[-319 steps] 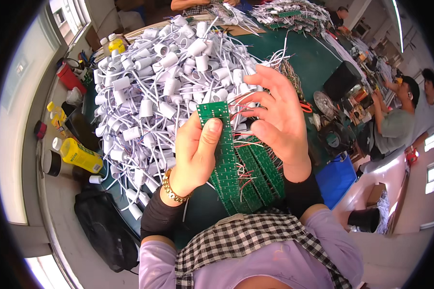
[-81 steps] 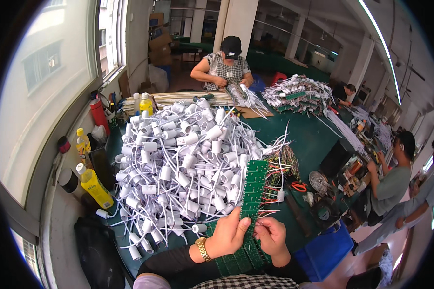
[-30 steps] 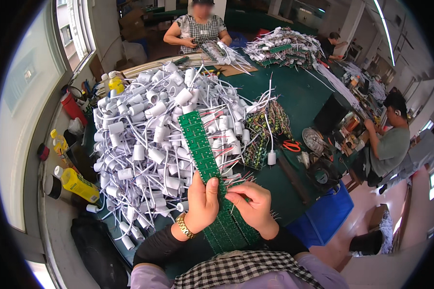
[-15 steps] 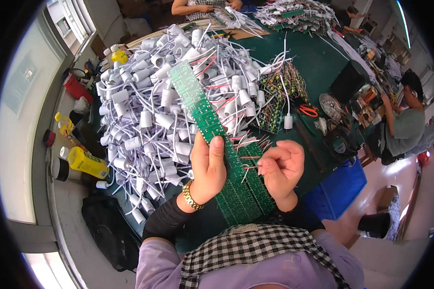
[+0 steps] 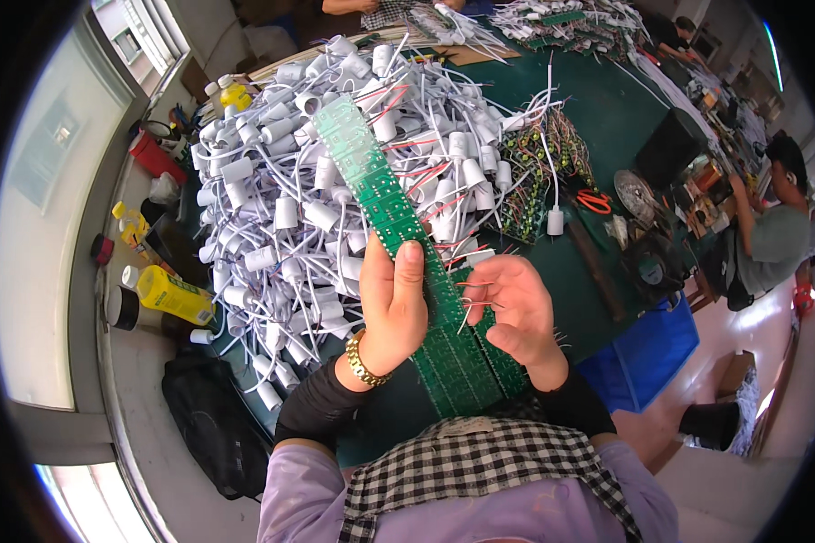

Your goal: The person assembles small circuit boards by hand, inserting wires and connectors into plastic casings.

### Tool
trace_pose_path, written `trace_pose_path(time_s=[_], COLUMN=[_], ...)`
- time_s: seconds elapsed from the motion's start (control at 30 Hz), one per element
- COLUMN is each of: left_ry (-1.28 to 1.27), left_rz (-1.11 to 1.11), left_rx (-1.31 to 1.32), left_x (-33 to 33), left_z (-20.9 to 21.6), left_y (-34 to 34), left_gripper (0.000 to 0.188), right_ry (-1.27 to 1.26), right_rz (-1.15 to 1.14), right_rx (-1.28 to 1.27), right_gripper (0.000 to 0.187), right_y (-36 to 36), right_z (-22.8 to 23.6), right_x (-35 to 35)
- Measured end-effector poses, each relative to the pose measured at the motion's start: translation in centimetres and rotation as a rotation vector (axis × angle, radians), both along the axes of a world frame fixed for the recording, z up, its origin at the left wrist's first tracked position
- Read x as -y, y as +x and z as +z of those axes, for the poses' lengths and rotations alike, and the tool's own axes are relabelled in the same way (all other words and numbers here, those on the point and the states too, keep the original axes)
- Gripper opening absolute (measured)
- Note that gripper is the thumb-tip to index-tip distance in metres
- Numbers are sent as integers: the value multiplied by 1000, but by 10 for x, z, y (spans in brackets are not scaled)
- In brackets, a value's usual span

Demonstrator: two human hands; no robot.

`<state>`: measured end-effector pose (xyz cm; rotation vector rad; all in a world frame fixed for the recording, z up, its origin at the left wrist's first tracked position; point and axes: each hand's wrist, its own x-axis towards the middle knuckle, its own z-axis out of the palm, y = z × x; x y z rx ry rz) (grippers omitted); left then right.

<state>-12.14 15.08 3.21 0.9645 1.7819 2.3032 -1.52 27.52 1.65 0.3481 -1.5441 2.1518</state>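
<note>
Circuit strip (image 5: 385,204), green and narrow, slants up and away from the left fingers over a dark green table (image 5: 598,127), as seen from my remote post. Left of those fingers and beyond them spreads a heap (image 5: 286,213) of white sockets and cables, with the strip's far end raised in front of it. Low to the right of the right fingers sits a blue bin (image 5: 643,357). More green boards (image 5: 507,366) lie below both sets of fingers; the strip's near end overlaps them, and I cannot tell where it stops. Beyond the right fingertips rests a tangle (image 5: 525,176) of small parts and leads.

On my feed, the left hand (image 5: 394,308) is closed on the strip, thumb flat on its face. The right hand (image 5: 521,312), at the strip's right edge, is loosely spread, thumb apart from curved fingers; whether it pinches any wire I cannot tell.

Orange scissors (image 5: 593,201) lie farther out, right of the tangle. Finest of all, red and white wires (image 5: 417,143) jut from the strip's edge down to the right fingers. That stretch looks done to me; nearer in, I see no such row, so I judge the work partway.
</note>
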Motion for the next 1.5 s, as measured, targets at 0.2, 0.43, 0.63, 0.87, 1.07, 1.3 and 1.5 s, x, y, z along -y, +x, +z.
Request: trace_pose_path(time_s=[0.2,0.43,0.63,0.87,1.07,1.3,1.5], left_ry=[77,97,113,161,184,123,73], left_rz=[-90,-91,-140,-190,-217,-185,-167], left_rx=[101,27,45,63,116,38,-24], left_x=[-1,8,10,13,10,12,4], left_z=[6,0,8,12,11,1,-9], left_y=[11,16,25,29,34,34,31], left_gripper=[23,28,30,30,28,30,29], right_ry=[156,235,440,664,422,207,368], right_rz=[-53,-199,-274,-404,-474,-442,-614], right_rx=[-50,2,-141,-241,-277,-167,-261], right_gripper=[58,33,38,56,34,29,46], right_y=[9,17,19,18,16,24,25], right_z=[-3,1,9,12,8,-1,-2], right_x=[4,23,20,29,36,38,25])
